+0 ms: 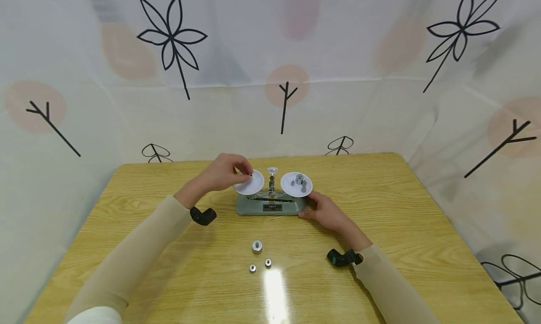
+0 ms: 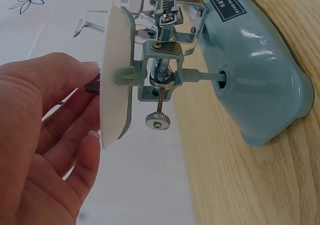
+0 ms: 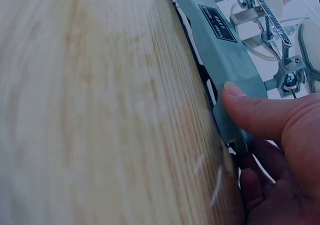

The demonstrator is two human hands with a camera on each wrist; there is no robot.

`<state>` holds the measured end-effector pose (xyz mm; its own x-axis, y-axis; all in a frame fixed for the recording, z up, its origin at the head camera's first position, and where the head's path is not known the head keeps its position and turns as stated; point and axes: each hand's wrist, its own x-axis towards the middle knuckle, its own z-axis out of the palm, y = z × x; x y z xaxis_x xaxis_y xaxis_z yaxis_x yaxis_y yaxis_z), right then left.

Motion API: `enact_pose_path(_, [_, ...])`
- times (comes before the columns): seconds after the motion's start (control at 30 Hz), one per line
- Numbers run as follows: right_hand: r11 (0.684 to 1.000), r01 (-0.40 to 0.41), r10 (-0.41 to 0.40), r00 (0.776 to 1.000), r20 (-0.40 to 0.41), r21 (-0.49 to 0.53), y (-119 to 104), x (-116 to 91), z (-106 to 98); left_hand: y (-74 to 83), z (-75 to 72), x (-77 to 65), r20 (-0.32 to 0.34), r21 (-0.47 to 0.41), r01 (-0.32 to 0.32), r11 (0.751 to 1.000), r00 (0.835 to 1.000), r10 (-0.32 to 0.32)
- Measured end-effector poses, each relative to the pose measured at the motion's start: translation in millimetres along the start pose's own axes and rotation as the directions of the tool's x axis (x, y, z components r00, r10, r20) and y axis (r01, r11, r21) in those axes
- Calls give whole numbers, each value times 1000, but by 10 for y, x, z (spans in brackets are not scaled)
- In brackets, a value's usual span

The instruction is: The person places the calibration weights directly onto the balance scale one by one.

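Note:
A pan balance with a pale green base (image 1: 253, 209) stands on the table. My left hand (image 1: 224, 172) is over the white left pan (image 1: 249, 188); its thumb and fingers pinch a small dark piece (image 2: 93, 86) right at the pan's face. Only part of that piece shows; it looks like a small weight. On the white right pan (image 1: 287, 189) several metal weights (image 1: 299, 179) stand. My right hand (image 1: 327, 213) grips the right end of the base, with the thumb (image 3: 255, 112) on its front side and the fingers curled round the end.
Three loose metal weights, one larger weight (image 1: 257, 247) and two small weights (image 1: 252, 268), stand on the wooden table (image 1: 203, 277) in front of the balance. Behind the table hangs a patterned cloth (image 1: 236, 117).

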<state>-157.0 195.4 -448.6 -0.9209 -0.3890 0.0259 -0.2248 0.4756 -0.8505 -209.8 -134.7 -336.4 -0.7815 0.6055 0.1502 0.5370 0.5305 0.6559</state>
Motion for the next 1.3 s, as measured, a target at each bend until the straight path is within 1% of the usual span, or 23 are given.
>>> enact_pose_path(0.17, [1000,4,-5,1000,-1,-5,0,-1,2,-18,18,11,8,7,8,1000,1000,-8])
enact_pose_path(0.27, [1000,8,-8,1000,-6,-3,-47,-14,14,-25,24,14,11,11,9,1000,1000,-10])
enact_pose_path(0.47, [1000,15,-15,1000,-4,6,-360,-107,-17,-28,34,13,20,9,26,1000,999,-27])
enact_pose_path(0.53, [1000,18,-18,1000,-3,5,-427,-131,-31,-27,34,9,18,8,29,1000,999,-29])
enact_pose_path(0.6, [1000,17,-17,1000,-6,5,-398,-121,-18,-26,32,3,14,10,27,1000,1000,-27])
enact_pose_path(0.77, [1000,12,-13,1000,-22,-14,-120,-45,29,-21,27,-9,-2,21,17,1000,1000,-17])
enact_pose_path(0.83, [999,29,-29,999,-15,-26,-161,-61,13,-15,25,-14,-11,24,13,1000,1000,-13])
enact_pose_path(0.9, [999,25,-26,1000,-7,-25,-258,-87,-4,-17,26,-24,-20,22,5,1000,1000,-5])
enact_pose_path(1.0, [1000,24,-24,1000,-1,-18,-281,-92,-6,-26,27,-45,-33,9,-8,1000,999,9])
enact_pose_path(1.07, [1000,10,-10,1000,-6,-6,-164,-54,11,-35,24,-62,-44,0,-17,1000,999,17])
enact_pose_path(1.13, [1000,12,-12,1000,-10,-2,-44,-20,22,-37,13,-78,-56,-8,-18,1000,998,18])
enact_pose_path(1.3, [1000,13,-13,1000,-5,4,16,-10,9,-23,-29,-114,-90,10,-25,1000,996,26])
